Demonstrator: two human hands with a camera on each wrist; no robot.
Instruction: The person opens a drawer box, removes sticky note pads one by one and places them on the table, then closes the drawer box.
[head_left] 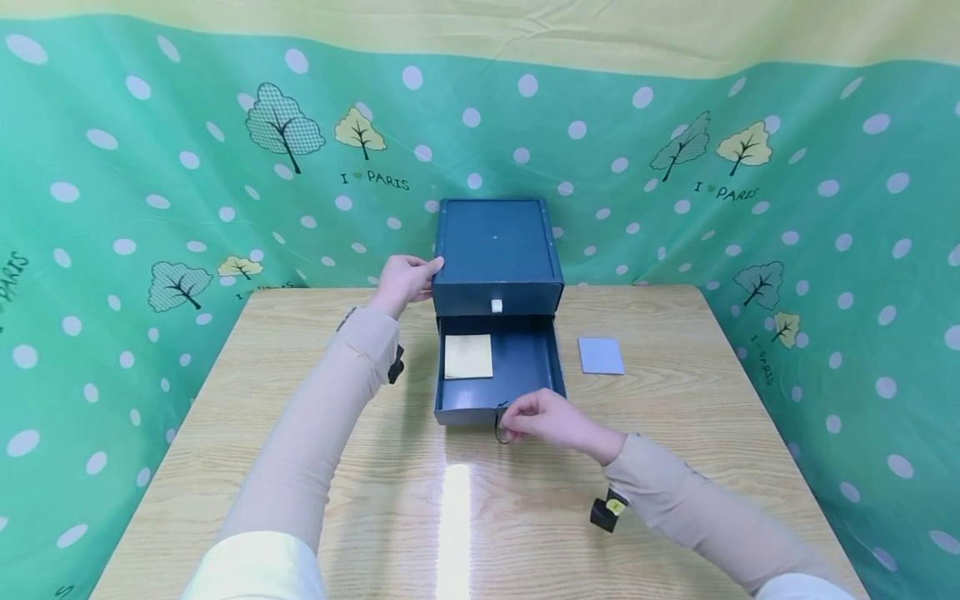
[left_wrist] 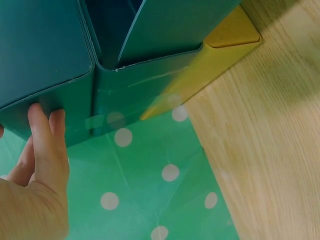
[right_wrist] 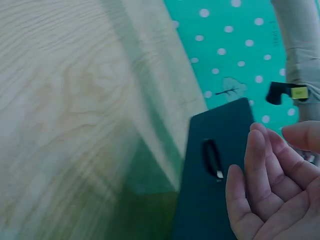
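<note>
A dark blue two-drawer box [head_left: 495,242] stands at the back of the table; its upper drawer is closed, with a white knob [head_left: 497,306]. The lower drawer [head_left: 525,367] is pulled out and holds a pale yellow square notepad [head_left: 468,357] on its left. My left hand [head_left: 405,282] rests against the box's left side; in the left wrist view its fingertips [left_wrist: 36,112] touch the side wall. Beside the drawer front hangs my right hand [head_left: 551,419], fingers loosely curled. The right wrist view shows the black loop handle [right_wrist: 212,159] apart from these fingers.
A light blue square note [head_left: 601,356] lies on the wooden table [head_left: 315,467], right of the drawer. A yellow block-like piece [left_wrist: 232,30] adjoins the box's lower section. Green dotted cloth [head_left: 480,133] hangs behind and along both sides.
</note>
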